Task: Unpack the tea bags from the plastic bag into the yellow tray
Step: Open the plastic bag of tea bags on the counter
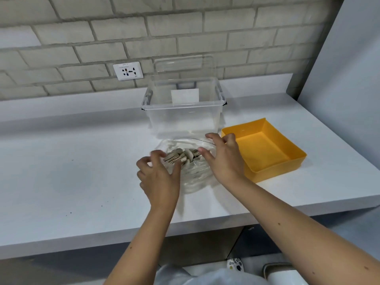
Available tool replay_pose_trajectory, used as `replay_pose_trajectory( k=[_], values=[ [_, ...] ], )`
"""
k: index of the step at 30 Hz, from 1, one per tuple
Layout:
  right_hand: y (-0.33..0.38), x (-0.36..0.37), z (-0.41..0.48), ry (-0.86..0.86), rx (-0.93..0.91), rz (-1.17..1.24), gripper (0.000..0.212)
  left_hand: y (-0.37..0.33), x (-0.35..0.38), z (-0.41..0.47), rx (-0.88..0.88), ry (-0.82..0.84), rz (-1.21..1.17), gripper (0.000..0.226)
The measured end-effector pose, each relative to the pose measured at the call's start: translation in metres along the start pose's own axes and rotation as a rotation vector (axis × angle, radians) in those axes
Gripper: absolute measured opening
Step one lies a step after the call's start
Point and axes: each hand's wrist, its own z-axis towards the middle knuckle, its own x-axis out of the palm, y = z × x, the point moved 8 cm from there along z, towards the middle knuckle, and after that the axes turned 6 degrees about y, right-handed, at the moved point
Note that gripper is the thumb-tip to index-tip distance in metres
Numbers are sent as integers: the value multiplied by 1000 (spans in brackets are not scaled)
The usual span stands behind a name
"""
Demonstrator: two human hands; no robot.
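Both my hands are curling over the plastic bag at the middle of the frame, my left hand at its left edge and my right hand at its right rim. The fingers are bent, but the clear film is hiding whether either is actually pinching it. Tea bags are sitting bunched in the bag's mouth. The yellow tray, just to the right, is holding none yet. I am judging that uneven tugging on such slippery film risks spilling tea bags onto the counter.
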Motion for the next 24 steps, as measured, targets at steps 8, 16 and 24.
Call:
replay_pose_trajectory(
  k=[8,16,24],
  values=[
    [-22,22,5,151,53,298,44,63,55,-5,-663,234,-797,67],
    [-37,66,-7,451,655,1128,24,27,71,-7,-655,295,-1042,27],
    [-60,60,-7,463,938,1360,34,34,64,20,-690,389,-1164,40]
  ],
)
